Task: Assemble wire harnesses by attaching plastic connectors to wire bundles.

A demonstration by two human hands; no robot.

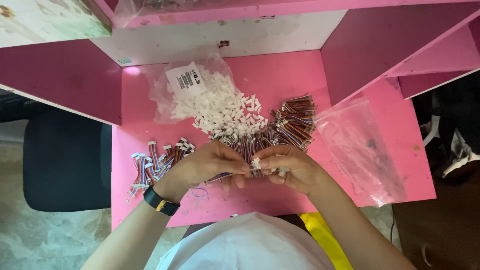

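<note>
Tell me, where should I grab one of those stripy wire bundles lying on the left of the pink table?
Pinch a finished wire bundle at the middle of its flat stripy ribbon, coming from above. It lies flat on the pink table, and the little white plugs at the ends look fiddly and probably slip.

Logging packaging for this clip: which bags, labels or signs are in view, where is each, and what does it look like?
Clear plastic bag: back left of the pink table, crumpled, open, small white connectors spilling out.
White label: on that bag, rectangular, dark print.
Empty clear plastic bag: right side of the table, flat, hanging over the front edge.
No signs or screens.
</note>
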